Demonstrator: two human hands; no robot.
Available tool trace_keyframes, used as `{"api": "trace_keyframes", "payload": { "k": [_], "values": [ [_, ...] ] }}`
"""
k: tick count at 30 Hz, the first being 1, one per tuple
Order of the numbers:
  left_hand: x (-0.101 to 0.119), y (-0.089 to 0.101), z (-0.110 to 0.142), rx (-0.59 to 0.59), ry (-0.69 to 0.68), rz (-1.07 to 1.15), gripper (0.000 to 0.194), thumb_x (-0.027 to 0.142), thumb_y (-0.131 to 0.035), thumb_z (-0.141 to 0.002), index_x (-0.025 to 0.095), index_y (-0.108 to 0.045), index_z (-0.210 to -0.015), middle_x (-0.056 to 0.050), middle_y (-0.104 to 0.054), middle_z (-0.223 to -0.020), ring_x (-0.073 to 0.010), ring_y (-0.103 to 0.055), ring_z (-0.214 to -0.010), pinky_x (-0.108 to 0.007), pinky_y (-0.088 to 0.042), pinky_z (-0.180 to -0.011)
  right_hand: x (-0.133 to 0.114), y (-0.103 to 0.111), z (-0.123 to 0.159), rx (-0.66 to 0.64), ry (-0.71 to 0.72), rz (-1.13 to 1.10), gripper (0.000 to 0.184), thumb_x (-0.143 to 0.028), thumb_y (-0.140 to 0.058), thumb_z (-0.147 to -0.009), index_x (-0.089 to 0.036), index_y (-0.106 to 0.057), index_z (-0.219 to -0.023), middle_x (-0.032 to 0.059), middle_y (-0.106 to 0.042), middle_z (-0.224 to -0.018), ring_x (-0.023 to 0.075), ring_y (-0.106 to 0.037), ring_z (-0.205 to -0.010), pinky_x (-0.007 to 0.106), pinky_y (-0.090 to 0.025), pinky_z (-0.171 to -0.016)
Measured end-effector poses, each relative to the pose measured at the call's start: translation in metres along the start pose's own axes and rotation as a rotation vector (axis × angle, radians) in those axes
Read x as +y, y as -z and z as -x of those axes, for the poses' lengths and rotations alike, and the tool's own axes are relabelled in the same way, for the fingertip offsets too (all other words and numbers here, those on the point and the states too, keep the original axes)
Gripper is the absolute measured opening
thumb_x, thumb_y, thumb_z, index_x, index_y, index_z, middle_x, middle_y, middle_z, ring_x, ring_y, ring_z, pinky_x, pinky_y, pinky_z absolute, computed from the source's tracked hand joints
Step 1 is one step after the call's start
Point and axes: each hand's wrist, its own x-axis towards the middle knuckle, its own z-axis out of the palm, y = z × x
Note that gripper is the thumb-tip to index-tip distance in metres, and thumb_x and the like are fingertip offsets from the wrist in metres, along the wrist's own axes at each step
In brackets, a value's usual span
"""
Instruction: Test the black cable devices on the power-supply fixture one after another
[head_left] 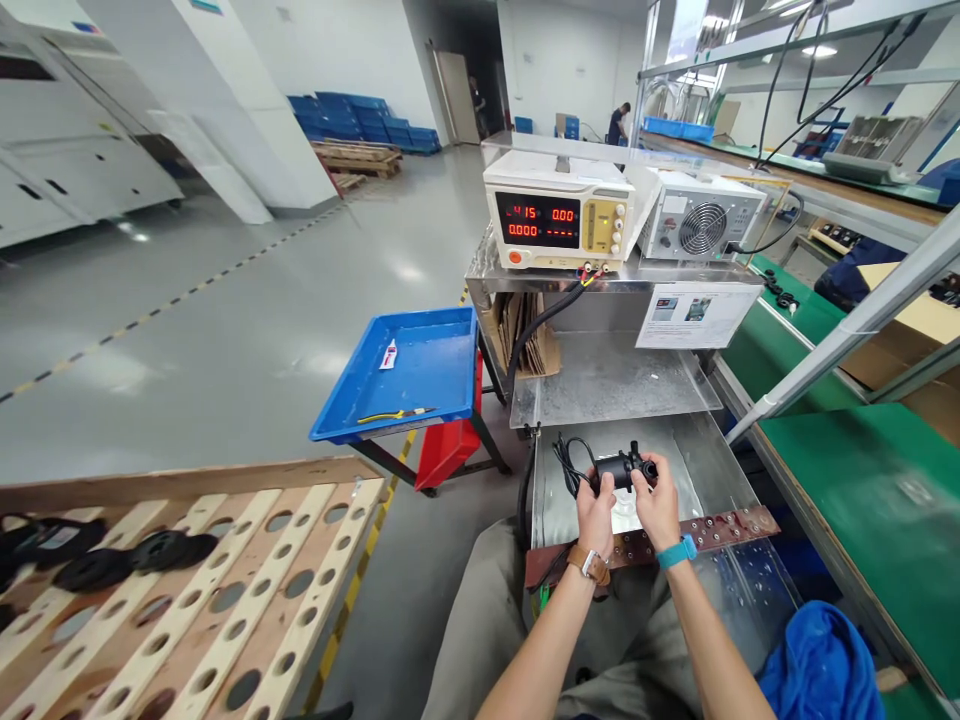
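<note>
A: Where is the black device (625, 468) being held?

B: Over the metal basin (691, 440); the left hand (596, 515) is gripping its barrel (612, 468), the right hand (657, 508) is pinching its spouted end, some fingertips hiding behind

A: How is it likely handling?

B: It's looking stiff, fairly heavy, perhaps slippery if wet; the barrel is offering the safest hold, the spouts (634, 449) and soft cable (568, 462) seeming weaker

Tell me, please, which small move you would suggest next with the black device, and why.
I would probably free the left hand to loosen the black cable: it looks bunched beside the black device, which both hands hold over the metal basin, and the right hand could perhaps steady the device alone.
</note>
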Motion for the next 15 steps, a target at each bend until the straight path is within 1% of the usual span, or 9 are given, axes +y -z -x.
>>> {"api": "trace_keyframes", "payload": {
  "k": [2, 5, 7, 10, 13, 15],
  "values": [
    [0.0, 0.001, 0.0, -0.018, -0.04, -0.019, 0.052, 0.04, -0.088, -0.063, 0.018, -0.057, -0.098, 0.002, -0.06, -0.08, -0.006, -0.054, -0.064, -0.017, -0.038, -0.056, 0.001, 0.004, -0.001, -0.025, -0.006, -0.041, 0.035, -0.042, -0.054, -0.091, -0.017, -0.054, -0.117, 0.0121, -0.061, -0.113, 0.0286, -0.059, -0.1, 0.04, -0.049, -0.086],
    [-0.001, 0.006, -0.003, -0.058, -0.061, -0.02, 0.051, 0.04, -0.088, -0.062, 0.017, -0.057, -0.096, 0.003, -0.057, -0.078, -0.0037, -0.046, -0.056, -0.017, -0.033, -0.051, 0.001, 0.01, -0.003, -0.105, -0.005, -0.069, 0.036, -0.041, -0.054, -0.092, -0.017, -0.054, -0.119, 0.0109, -0.062, -0.111, 0.0278, -0.059, -0.098, 0.039, -0.049, -0.085],
    [-0.003, 0.008, -0.004, -0.078, -0.044, 0.008, 0.048, 0.039, -0.087, -0.064, 0.016, -0.056, -0.093, 0.005, -0.053, -0.073, -0.003, -0.04, -0.053, -0.016, -0.031, -0.049, 0.001, 0.012, -0.004, -0.102, 0.024, -0.023, 0.035, -0.04, -0.053, -0.093, -0.018, -0.055, -0.12, 0.0114, -0.061, -0.114, 0.0285, -0.058, -0.102, 0.04, -0.048, -0.087],
    [-0.004, 0.008, -0.004, -0.083, -0.021, 0.064, 0.045, 0.038, -0.087, -0.065, 0.016, -0.054, -0.086, 0.007, -0.048, -0.069, -0.0028, -0.038, -0.052, -0.016, -0.032, -0.049, 0.0, 0.012, -0.004, -0.107, 0.057, 0.004, 0.035, -0.038, -0.052, -0.093, -0.018, -0.055, -0.122, 0.0128, -0.059, -0.12, 0.0297, -0.056, -0.108, 0.04, -0.049, -0.087],
    [-0.004, 0.007, -0.002, -0.07, -0.02, 0.083, 0.046, 0.038, -0.088, -0.064, 0.015, -0.054, -0.084, 0.007, -0.047, -0.07, -0.0021, -0.037, -0.051, -0.015, -0.032, -0.048, -0.002, 0.01, -0.001, -0.105, 0.027, -0.029, 0.035, -0.037, -0.051, -0.093, -0.018, -0.054, -0.122, 0.0125, -0.059, -0.119, 0.029, -0.057, -0.106, 0.039, -0.05, -0.083],
    [-0.004, 0.005, -0.002, -0.067, -0.021, 0.082, 0.046, 0.038, -0.088, -0.064, 0.015, -0.054, -0.085, 0.007, -0.048, -0.07, -0.0017, -0.037, -0.051, -0.015, -0.032, -0.047, -0.004, 0.009, 0.0, -0.073, 0.039, -0.011, 0.034, -0.036, -0.051, -0.093, -0.018, -0.055, -0.122, 0.0125, -0.059, -0.119, 0.0292, -0.057, -0.106, 0.04, -0.05, -0.085]
  ]
}}
